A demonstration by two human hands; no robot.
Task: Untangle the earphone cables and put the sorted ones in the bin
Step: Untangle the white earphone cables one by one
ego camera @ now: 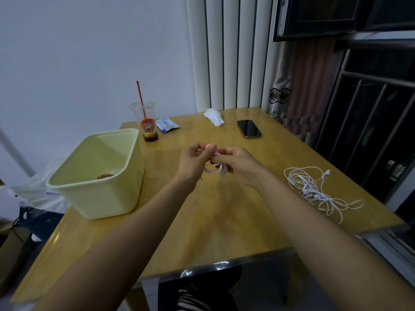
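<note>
Pinching a pink earphone cable (pixel 214 169) over the middle of the table (pixel 213 221): left hand (pixel 192 163) and right hand (pixel 239 167) both grip it with curled fingers, close together. The cable loops between them are blurred. White earphone tangle (pixel 314 189) lies on the table at 3 o'clock from the hands, well apart. Bin (pixel 101 198) at 9 o'clock, upright, brown coil (pixel 105 176) inside. Cup (pixel 146 122) at 11 o'clock, phone (pixel 249 129) at 1 o'clock.
</note>
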